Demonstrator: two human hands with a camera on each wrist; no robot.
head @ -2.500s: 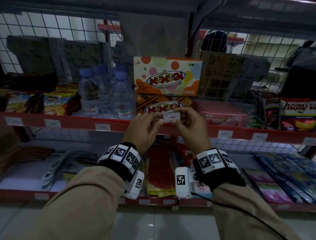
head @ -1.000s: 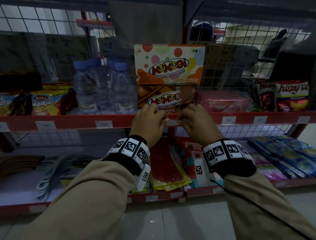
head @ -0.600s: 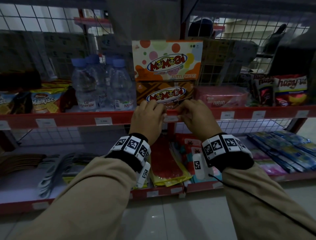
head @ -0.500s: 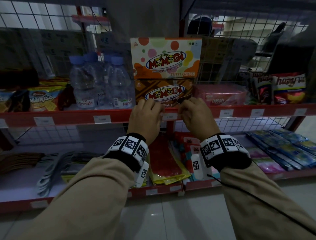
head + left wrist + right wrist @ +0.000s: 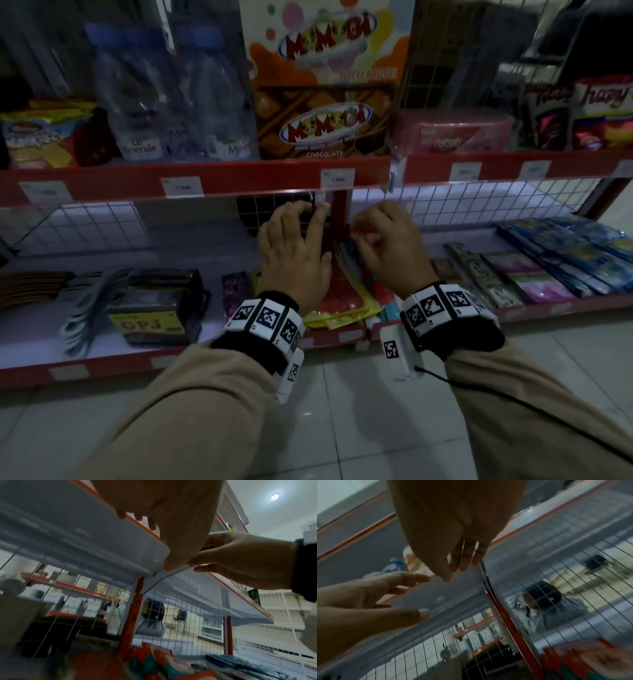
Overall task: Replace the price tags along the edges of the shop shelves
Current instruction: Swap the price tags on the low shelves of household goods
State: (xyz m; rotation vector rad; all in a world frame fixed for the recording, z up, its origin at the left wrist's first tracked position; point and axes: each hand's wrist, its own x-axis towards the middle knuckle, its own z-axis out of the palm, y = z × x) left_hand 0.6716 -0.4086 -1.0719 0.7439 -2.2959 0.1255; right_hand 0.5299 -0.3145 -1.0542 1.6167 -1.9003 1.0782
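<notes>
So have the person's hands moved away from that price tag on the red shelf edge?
Yes. Both the left hand and right hand have dropped below the red shelf edge, leaving the price tag seated there under the chocolate box.

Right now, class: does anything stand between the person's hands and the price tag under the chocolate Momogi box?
Nothing visible does. The left hand and right hand hang below the red shelf edge; the price tag sits uncovered above them.
</notes>
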